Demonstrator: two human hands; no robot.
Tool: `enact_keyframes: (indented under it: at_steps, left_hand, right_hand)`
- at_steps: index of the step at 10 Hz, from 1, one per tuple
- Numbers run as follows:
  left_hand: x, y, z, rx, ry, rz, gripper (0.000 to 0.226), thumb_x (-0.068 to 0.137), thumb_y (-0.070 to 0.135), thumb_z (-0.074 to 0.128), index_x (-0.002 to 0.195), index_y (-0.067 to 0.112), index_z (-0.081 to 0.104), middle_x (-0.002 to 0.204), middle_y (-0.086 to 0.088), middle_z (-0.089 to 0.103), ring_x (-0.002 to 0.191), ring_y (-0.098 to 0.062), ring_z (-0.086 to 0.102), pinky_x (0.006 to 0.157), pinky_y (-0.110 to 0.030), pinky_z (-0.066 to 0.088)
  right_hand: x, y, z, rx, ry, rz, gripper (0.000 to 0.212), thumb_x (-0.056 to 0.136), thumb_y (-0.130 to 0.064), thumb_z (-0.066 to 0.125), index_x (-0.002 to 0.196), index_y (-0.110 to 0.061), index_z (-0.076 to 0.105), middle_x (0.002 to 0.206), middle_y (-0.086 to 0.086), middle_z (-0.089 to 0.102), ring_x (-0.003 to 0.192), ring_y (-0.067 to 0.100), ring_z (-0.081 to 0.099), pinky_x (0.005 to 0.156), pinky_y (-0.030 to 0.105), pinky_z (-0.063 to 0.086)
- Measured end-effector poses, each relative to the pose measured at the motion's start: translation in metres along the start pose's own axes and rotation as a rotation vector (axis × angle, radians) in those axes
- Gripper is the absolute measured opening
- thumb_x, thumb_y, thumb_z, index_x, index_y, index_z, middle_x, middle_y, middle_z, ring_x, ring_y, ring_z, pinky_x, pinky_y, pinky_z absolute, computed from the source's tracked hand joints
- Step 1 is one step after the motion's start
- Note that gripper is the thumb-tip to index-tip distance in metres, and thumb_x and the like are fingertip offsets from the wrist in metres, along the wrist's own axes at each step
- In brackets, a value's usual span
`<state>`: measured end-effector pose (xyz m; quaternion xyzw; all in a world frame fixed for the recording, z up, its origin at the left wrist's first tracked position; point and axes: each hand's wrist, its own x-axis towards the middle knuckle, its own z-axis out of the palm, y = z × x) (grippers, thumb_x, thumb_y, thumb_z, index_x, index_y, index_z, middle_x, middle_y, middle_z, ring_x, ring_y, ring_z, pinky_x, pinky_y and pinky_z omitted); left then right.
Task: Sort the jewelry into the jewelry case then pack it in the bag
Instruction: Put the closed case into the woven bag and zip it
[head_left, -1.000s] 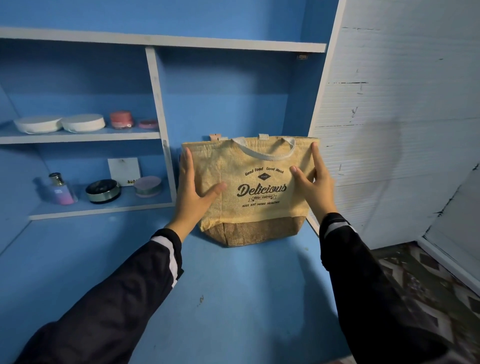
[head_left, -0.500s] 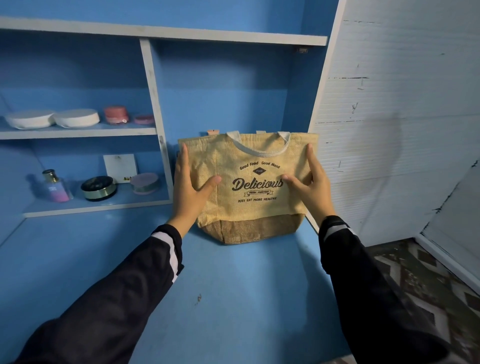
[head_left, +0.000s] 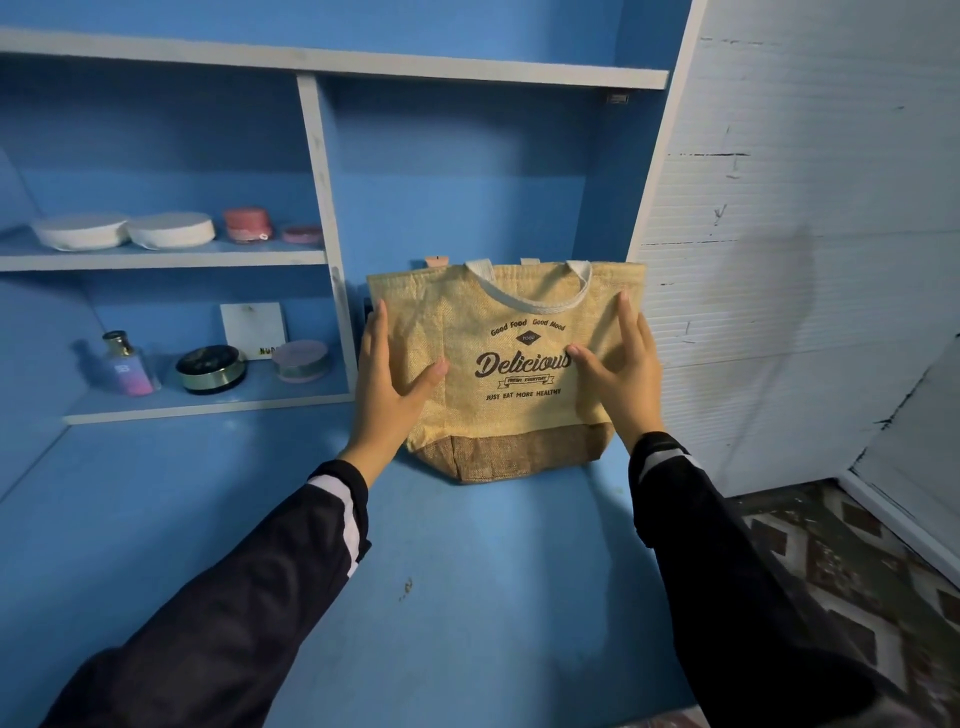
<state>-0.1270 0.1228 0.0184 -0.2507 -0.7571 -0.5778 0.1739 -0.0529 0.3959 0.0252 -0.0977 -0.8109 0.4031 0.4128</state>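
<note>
Item: jute bag (head_left: 467, 415) reading "Good Food Good Mood", "Delicious", "Just Eat More Healthy". I am pressing left grip (head_left: 387, 384) and right grip (head_left: 623, 374) against it, fingers straight, unclenched.

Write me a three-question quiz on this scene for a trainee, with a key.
1. True or false: the left hand and the right hand each touch the bag.
2. The bag stands on: A the blue desktop; B the upper shelf; C the patterned floor.
3. Fill in: the largest word printed on the bag is ____.
Key: 1 true; 2 A; 3 Delicious.
</note>
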Motion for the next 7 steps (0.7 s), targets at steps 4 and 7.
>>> enact_keyframes:
  at_steps: [4, 7]
  left_hand:
    - [-0.013, 0.003, -0.006, -0.048, -0.02, -0.036, 0.098, 0.085, 0.044, 0.073, 0.157, 0.036, 0.007, 0.163, 0.018, 0.008, 0.149, 0.0, 0.008, 0.121, -0.034, 0.015]
    - [-0.02, 0.005, -0.008, -0.08, -0.027, -0.035, 0.096, 0.086, 0.042, 0.072, 0.157, 0.034, 0.008, 0.163, 0.02, 0.008, 0.148, 0.002, 0.008, 0.123, -0.044, 0.017]
  right_hand:
    - [-0.023, -0.006, -0.002, 0.058, 0.042, 0.097, 0.077, 0.082, -0.044, 0.073, 0.148, -0.034, 0.036, 0.162, 0.004, 0.016, 0.143, -0.001, 0.011, 0.112, 0.022, 0.017]
    - [-0.03, -0.011, -0.005, 0.066, 0.071, 0.089, 0.073, 0.082, -0.043, 0.073, 0.146, -0.033, 0.04, 0.161, 0.002, 0.019, 0.145, 0.005, 0.016, 0.113, 0.025, 0.02]
